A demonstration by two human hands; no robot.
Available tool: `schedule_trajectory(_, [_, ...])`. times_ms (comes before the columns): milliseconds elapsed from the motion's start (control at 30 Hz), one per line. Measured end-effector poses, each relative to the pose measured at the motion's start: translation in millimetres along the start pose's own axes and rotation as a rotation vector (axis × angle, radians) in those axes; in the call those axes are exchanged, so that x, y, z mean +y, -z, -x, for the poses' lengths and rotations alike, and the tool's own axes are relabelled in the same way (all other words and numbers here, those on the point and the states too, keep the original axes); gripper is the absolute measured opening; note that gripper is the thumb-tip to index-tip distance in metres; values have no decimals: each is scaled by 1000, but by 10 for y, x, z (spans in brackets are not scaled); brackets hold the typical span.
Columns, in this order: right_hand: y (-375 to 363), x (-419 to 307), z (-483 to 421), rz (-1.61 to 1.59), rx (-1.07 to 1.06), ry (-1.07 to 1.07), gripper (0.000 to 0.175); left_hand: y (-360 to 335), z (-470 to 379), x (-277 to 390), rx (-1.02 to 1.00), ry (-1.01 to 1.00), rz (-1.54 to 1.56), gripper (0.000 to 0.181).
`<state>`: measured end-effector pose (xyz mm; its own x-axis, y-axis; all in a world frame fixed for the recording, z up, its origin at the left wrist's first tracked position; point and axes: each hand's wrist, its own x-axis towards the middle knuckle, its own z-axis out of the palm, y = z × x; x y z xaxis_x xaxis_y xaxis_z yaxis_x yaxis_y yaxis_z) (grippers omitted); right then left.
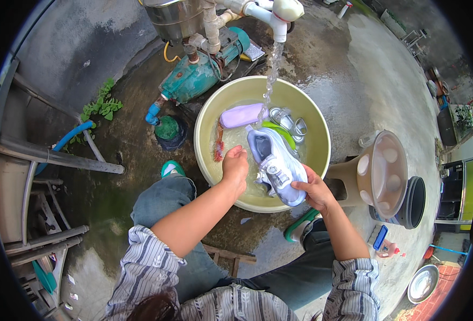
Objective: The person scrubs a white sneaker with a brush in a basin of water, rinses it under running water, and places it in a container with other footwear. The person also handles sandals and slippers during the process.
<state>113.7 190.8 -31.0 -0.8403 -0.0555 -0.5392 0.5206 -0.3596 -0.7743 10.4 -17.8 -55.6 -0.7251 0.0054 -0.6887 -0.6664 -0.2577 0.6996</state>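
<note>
A pale lavender sneaker (276,164) with a round dial on its upper is in my right hand (314,187), gripped near the toe. It tilts over a cream plastic basin (202,156) of water. My left hand (236,168) hovers left of the sneaker, fingers loosely curled, holding nothing. Part of another pale shoe (262,177) shows beneath the held one. Farther back in the basin are a purple pouch-like case (242,115), silver sandals (282,117) and a lime-green item (281,133), partly hidden. A red-bristled brush (219,146) lies along the left wall.
Water (274,68) pours from a white tap (278,28) into the basin. A green pump (198,78) stands behind left. On the right are a beige tub (389,172), dark bucket (415,202), blue brush (380,237) and pink bottle (388,249). Metal frames (64,156) stand left.
</note>
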Motion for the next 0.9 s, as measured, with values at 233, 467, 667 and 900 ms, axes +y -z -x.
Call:
schedule_trajectory(233, [-292, -246, 377, 908, 416, 513, 63, -134, -97, -54, -287, 192, 192, 26])
schedule_trajectory(467, [-320, -454, 506, 899, 575, 649, 55, -259, 9, 23, -314, 42, 84, 41])
schedule_trajectory(667, [56, -530, 420, 286, 292, 291, 56, -181, 135, 199, -288, -489, -505, 48])
schedule_trajectory(900, [71, -488, 433, -250, 219, 200, 50, -77, 44, 280, -155, -795, -863, 15])
